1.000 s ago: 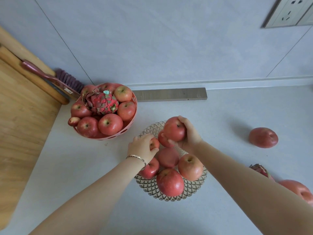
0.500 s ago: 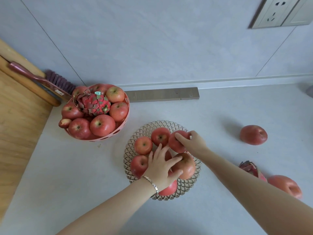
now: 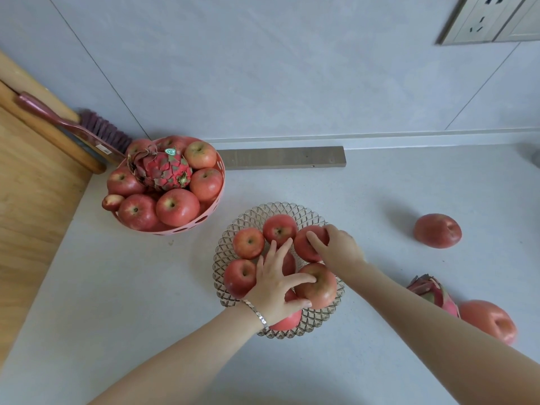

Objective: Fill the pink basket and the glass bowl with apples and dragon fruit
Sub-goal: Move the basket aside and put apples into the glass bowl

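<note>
The right hand cups a red apple at the far right of the scalloped clear glass bowl, seating it, while the left hand lies spread-fingered over its neighbours, apparently to stop rolling. A second ago that apple was lifted above the bowl. The round pink plastic basket stands heaped; loose fruit remains on the grey worktop.

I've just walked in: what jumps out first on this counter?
Two hands, the left hand and right hand, rest on red apples in a glass bowl at the middle. Behind it to the left, a pink basket brims with apples, a dragon fruit on top.
</note>
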